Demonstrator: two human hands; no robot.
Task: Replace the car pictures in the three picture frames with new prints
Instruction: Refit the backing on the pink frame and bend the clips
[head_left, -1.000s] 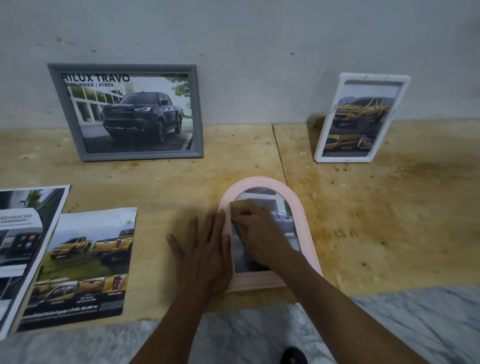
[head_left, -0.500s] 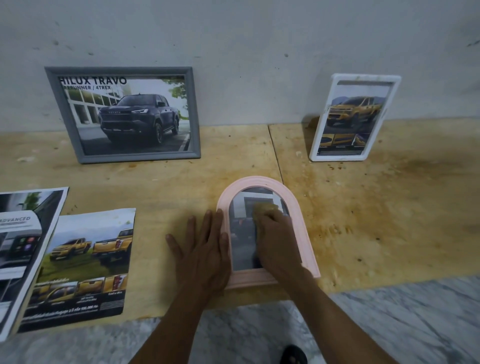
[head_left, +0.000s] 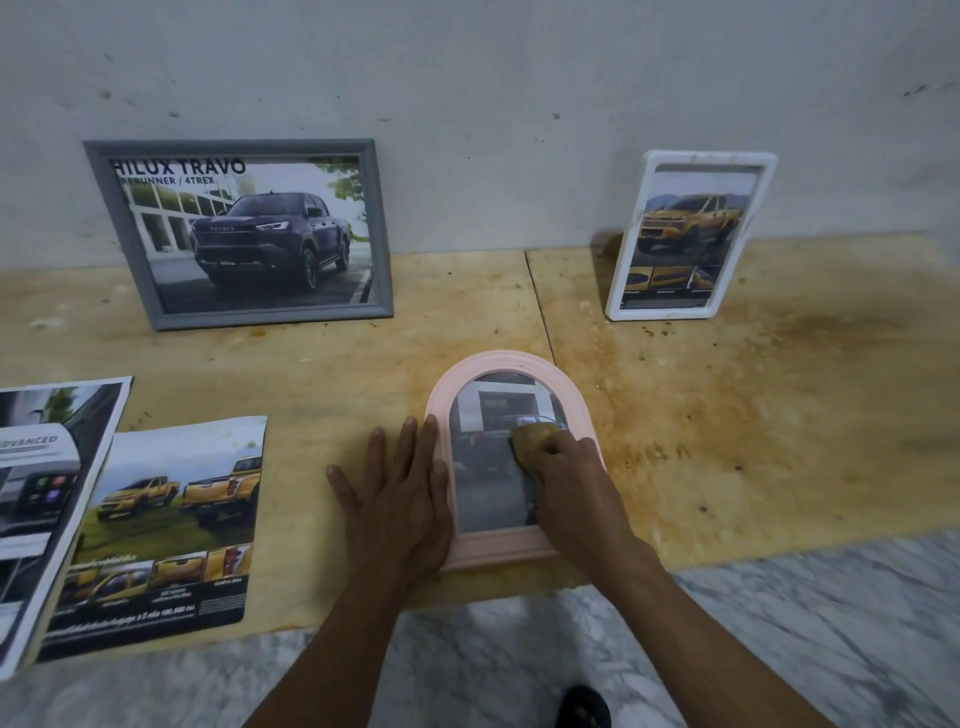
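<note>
A pink arched frame (head_left: 511, 364) lies flat on the plywood board, with a dark car picture behind its glass. My right hand (head_left: 571, 483) rests on the right side of the glass, closed on a small yellowish cloth (head_left: 535, 435). My left hand (head_left: 395, 499) lies flat with fingers spread on the board, its thumb side pressed against the frame's left edge. A grey frame (head_left: 239, 234) with a dark pickup picture leans on the wall at the back left. A white frame (head_left: 685, 234) with a yellow pickup picture leans at the back right.
Two loose prints lie on the board at the left: a yellow-pickup sheet (head_left: 161, 525) and a dashboard sheet (head_left: 47, 478) overlapping its left side. The plywood board (head_left: 753, 415) ends at a marble floor (head_left: 779, 623) near me. A dark foot (head_left: 584, 706) shows at the bottom.
My right hand has slid the cloth across the glass from the upper left towards the right side. My left hand stays flat against the frame's left edge.
</note>
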